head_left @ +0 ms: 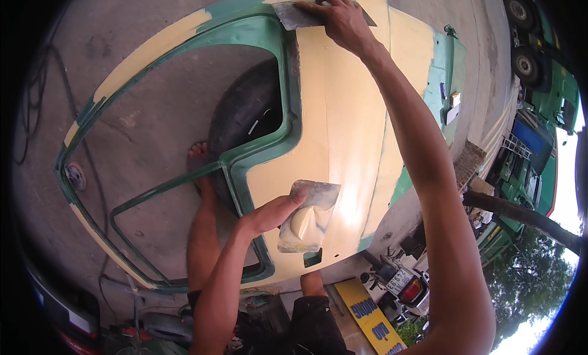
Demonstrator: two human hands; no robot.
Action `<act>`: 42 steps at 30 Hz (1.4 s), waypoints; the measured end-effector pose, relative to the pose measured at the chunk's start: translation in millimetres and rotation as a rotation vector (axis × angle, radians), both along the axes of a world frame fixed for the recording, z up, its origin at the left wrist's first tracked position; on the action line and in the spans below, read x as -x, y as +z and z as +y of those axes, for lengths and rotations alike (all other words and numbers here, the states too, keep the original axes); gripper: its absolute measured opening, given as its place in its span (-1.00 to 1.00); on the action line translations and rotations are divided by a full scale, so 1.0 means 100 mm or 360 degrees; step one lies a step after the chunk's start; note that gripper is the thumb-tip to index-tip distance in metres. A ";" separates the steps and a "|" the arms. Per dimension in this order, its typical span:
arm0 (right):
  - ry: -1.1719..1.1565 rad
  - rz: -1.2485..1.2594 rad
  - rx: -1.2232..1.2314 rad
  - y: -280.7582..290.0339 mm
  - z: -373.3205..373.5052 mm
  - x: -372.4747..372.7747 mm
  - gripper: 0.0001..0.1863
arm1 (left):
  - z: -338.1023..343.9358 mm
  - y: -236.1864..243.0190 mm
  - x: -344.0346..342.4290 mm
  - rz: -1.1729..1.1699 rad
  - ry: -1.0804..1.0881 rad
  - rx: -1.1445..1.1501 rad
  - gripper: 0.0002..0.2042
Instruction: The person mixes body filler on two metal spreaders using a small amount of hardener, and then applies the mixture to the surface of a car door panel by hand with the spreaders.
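Note:
A green vehicle door [327, 110] lies in front of me, its panel mostly coated in cream-coloured filler. My left hand [275, 213] grips a flat metal plate [326, 199], thumb on top, close above the near part of the panel. On that plate sits a mound of cream putty [304, 223]. Stretched out to the far side, my right hand [344, 18] holds a wide metal putty spreader [294, 16] against the panel beside the window frame's corner. One finger lies along the blade. The spreader's contact edge is partly hidden.
Beneath the door's window opening [184, 110] lies a black tyre [245, 104]. A dark hose [79, 128] runs over the concrete at left. A motorbike [407, 287] and a yellow sign board [370, 315] are at lower right; green trucks [539, 79] stand beyond.

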State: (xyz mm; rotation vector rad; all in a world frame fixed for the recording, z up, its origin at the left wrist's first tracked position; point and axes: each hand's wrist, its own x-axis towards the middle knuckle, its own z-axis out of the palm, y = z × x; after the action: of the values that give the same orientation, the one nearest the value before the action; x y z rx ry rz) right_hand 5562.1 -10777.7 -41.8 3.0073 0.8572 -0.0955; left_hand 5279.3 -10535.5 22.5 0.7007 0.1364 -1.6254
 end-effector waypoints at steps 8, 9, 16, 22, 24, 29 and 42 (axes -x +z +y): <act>-0.0183 0.0109 -0.0044 0.09 -0.23 1.22 -0.21 | -0.02 -0.04 0.15 -0.0037 0.0136 -0.0075 -0.15; -0.0196 0.0127 -0.0046 0.10 -0.23 1.37 -0.21 | -0.02 -0.02 0.16 -0.0018 0.0138 -0.0100 -0.15; -0.0417 0.0196 -0.0155 0.12 -0.26 2.39 -0.22 | -0.11 -0.09 0.50 -0.0011 0.0008 -0.0047 -0.17; -0.0570 0.0322 -0.0139 0.25 -0.27 3.31 -0.18 | -0.24 -0.26 0.89 0.0038 -0.0147 0.0053 -0.22; -0.0594 0.0429 -0.0089 0.36 -0.27 3.65 -0.18 | -0.28 -0.19 0.91 -0.0033 -0.0365 0.0069 -0.26; -0.0543 0.1154 0.0043 0.79 -0.43 3.99 -0.19 | -0.40 -0.28 1.10 -0.0233 -0.0564 0.0117 -0.28; -0.0056 -0.0095 -0.0217 -0.01 -0.01 0.03 -0.26 | -0.10 -0.06 0.48 -0.0152 -0.0252 0.0099 -0.20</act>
State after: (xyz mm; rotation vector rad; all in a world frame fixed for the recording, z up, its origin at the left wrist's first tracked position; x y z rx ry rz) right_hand 5559.2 -10778.3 -42.4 3.1336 0.8388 0.0547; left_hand 5231.4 -10545.6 16.1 0.7549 -0.0397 -1.7358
